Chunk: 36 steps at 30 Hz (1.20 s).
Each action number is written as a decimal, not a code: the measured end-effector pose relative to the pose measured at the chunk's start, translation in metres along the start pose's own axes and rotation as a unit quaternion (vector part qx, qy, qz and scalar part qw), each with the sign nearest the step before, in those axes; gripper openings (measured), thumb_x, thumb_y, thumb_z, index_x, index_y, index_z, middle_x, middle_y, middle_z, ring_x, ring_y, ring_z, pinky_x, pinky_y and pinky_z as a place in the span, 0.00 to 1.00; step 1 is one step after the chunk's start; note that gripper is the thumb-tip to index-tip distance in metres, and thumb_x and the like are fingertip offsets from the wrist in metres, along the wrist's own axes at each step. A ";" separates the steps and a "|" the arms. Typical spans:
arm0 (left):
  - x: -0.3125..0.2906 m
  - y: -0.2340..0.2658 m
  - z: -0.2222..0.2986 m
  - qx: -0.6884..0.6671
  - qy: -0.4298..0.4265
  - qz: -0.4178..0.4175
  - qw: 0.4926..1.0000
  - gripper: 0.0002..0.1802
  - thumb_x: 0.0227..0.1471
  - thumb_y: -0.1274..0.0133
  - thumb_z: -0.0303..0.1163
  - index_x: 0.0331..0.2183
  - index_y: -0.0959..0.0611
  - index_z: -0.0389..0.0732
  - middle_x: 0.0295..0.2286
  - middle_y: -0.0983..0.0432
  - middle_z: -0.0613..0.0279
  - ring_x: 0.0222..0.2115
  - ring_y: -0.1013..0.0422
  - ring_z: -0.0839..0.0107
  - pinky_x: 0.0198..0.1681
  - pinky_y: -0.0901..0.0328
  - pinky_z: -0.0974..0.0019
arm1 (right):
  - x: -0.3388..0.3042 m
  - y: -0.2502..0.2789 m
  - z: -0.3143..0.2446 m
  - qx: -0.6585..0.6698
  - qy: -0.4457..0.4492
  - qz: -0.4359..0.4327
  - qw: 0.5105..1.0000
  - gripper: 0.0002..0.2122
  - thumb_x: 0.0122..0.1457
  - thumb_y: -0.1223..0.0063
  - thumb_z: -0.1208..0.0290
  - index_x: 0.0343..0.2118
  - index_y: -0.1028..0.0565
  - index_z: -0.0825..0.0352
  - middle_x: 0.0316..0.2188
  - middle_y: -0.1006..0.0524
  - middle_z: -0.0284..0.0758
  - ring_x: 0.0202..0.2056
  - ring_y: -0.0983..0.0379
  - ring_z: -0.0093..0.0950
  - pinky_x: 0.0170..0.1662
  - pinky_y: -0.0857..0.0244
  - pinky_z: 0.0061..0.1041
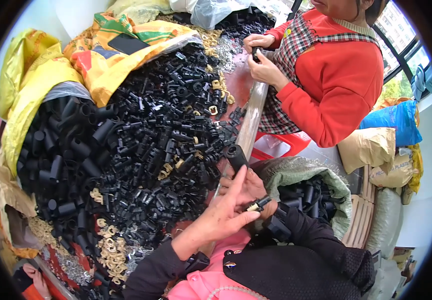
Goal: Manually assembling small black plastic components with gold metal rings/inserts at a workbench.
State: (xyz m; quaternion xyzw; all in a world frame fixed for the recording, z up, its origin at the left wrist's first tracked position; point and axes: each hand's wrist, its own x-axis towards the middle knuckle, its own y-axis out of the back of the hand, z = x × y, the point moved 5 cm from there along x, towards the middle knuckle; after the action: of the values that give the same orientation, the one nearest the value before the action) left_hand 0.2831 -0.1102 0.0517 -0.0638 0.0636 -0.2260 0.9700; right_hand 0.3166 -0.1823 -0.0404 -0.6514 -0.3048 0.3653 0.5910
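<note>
My left hand (pixel 218 212) reaches in from the lower edge, its index finger stretched against a hollow black plastic cylinder (pixel 236 157). By its thumb is a small black fitting with a cream-coloured piece (pixel 259 204), which the hand seems to hold. Partly behind it, my right hand (pixel 257 189) curls its fingers around the cylinder's lower end. The cylinder stands tilted, its open end up. Where the hands overlap, some fingertips are hidden. A large heap of small black plastic parts (pixel 166 130) lies on the table to the left.
Larger black tubes (pixel 71 150) spill from a yellow sack (pixel 13 107). Cream clips (pixel 112 250) lie nearby. A phone (pixel 127 44) rests on sacking. Across the wooden table edge (pixel 252 120), a co-worker in red (pixel 333 75) holds a black part. An open woven sack (pixel 343 200) stands right.
</note>
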 end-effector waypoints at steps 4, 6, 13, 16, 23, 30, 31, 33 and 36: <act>-0.009 0.002 -0.010 -0.044 0.037 -0.003 0.998 0.46 0.45 0.52 0.24 0.54 0.66 0.43 0.30 0.31 0.58 0.28 0.32 0.75 0.32 0.36 0.73 | -0.007 -0.007 0.001 -0.063 0.024 0.060 0.996 0.26 0.49 0.51 0.57 0.47 0.42 0.65 0.34 0.35 0.32 0.37 0.36 0.30 0.39 0.38 0.36; -0.012 0.006 -0.009 -0.074 0.039 0.017 0.996 0.46 0.45 0.52 0.24 0.54 0.66 0.43 0.31 0.31 0.57 0.28 0.32 0.74 0.32 0.36 0.73 | -0.003 -0.005 -0.005 -0.100 0.069 0.016 0.993 0.25 0.48 0.49 0.57 0.46 0.41 0.64 0.32 0.36 0.31 0.35 0.38 0.26 0.38 0.38 0.33; -0.020 0.003 0.003 -0.076 0.025 0.044 0.996 0.45 0.45 0.52 0.24 0.54 0.65 0.41 0.30 0.30 0.56 0.29 0.31 0.74 0.34 0.36 0.71 | -0.009 -0.011 -0.001 -0.103 0.095 -0.012 0.990 0.26 0.45 0.46 0.59 0.46 0.40 0.65 0.30 0.35 0.30 0.30 0.41 0.23 0.36 0.39 0.28; -0.021 0.002 0.005 -0.077 0.021 0.048 0.996 0.45 0.45 0.52 0.24 0.54 0.65 0.40 0.30 0.30 0.56 0.29 0.31 0.74 0.34 0.36 0.71 | -0.010 -0.004 0.000 -0.111 0.082 -0.039 0.990 0.26 0.44 0.45 0.59 0.45 0.39 0.65 0.31 0.34 0.31 0.32 0.39 0.24 0.38 0.39 0.28; -0.015 0.007 0.016 -0.014 0.006 0.017 1.000 0.44 0.44 0.51 0.24 0.54 0.61 0.42 0.31 0.30 0.55 0.27 0.31 0.74 0.32 0.36 0.73 | -0.011 0.003 0.009 -0.150 -0.013 -0.075 0.986 0.35 0.43 0.55 0.44 0.51 0.45 0.64 0.46 0.40 0.51 0.47 0.43 0.49 0.50 0.50 0.45; -0.010 0.014 0.020 0.075 0.031 -0.064 0.995 0.40 0.43 0.50 0.25 0.54 0.53 0.39 0.29 0.30 0.58 0.28 0.33 0.79 0.33 0.37 0.75 | -0.009 -0.001 0.012 -0.071 0.014 -0.026 0.997 0.23 0.45 0.51 0.53 0.39 0.33 0.65 0.29 0.32 0.35 0.34 0.36 0.32 0.42 0.41 0.34; -0.010 0.015 0.019 0.073 0.031 -0.066 0.995 0.40 0.43 0.50 0.25 0.54 0.53 0.39 0.29 0.30 0.58 0.28 0.33 0.79 0.33 0.37 0.75 | -0.008 0.005 0.011 -0.059 0.020 -0.020 0.998 0.22 0.45 0.52 0.52 0.38 0.33 0.65 0.28 0.32 0.35 0.34 0.36 0.32 0.41 0.40 0.34; -0.010 0.021 0.015 0.059 0.023 -0.036 0.997 0.40 0.43 0.50 0.24 0.54 0.52 0.39 0.29 0.29 0.58 0.29 0.34 0.80 0.34 0.38 0.75 | -0.004 0.022 0.010 -0.036 0.034 -0.061 0.997 0.25 0.44 0.54 0.49 0.38 0.33 0.65 0.31 0.32 0.38 0.37 0.37 0.35 0.43 0.43 0.36; -0.010 0.023 0.007 0.064 0.010 -0.018 0.998 0.40 0.43 0.50 0.24 0.54 0.53 0.39 0.29 0.29 0.57 0.29 0.34 0.78 0.34 0.37 0.74 | -0.002 0.023 0.007 0.011 0.054 -0.145 0.988 0.30 0.44 0.59 0.41 0.39 0.33 0.66 0.38 0.32 0.43 0.44 0.39 0.43 0.47 0.47 0.41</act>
State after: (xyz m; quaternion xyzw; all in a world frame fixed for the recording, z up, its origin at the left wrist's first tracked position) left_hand 0.2850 -0.0851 0.0557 -0.0007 0.0576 -0.2476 0.9671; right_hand 0.3091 -0.1828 -0.0628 -0.6130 -0.3595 0.2428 0.6604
